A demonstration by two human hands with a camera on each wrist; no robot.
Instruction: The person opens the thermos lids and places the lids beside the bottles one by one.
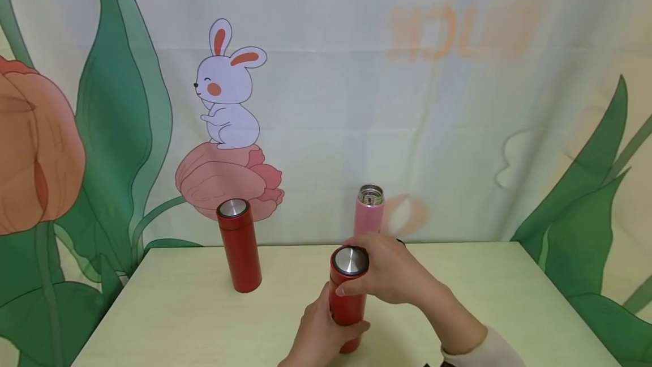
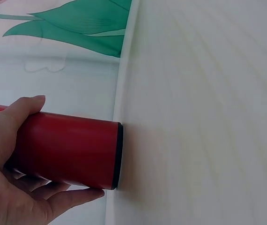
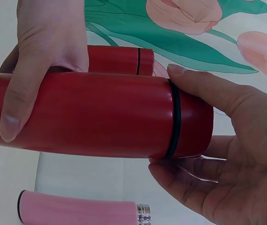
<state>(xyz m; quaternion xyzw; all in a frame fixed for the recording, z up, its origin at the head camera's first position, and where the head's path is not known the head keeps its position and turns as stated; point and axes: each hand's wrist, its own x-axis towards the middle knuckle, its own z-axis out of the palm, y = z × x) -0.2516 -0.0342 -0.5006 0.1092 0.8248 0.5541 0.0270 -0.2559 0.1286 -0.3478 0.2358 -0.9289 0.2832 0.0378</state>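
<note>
A red thermos bottle (image 1: pixel 348 306) stands upright at the table's near middle, its silver-topped lid (image 1: pixel 351 261) in place. My left hand (image 1: pixel 318 330) grips the lower body from the left, thumb across the front. From the right, my right hand (image 1: pixel 394 269) holds the lid between thumb and fingers. The right wrist view shows a black ring (image 3: pixel 174 119) between lid and body, with the right fingertips around it. In the left wrist view, the bottle's dark base (image 2: pixel 118 156) is right at the tabletop. Behind the right hand is a pink thermos bottle (image 1: pixel 369 220), lidless, its metal neck exposed and lower part hidden.
Another red thermos bottle (image 1: pixel 241 254), with its lid on, stands farther back on the left. The pale table (image 1: pixel 168 310) ends at a fabric backdrop (image 1: pixel 326 101) printed with a rabbit and tulips. A small dark edge shows just behind my right hand.
</note>
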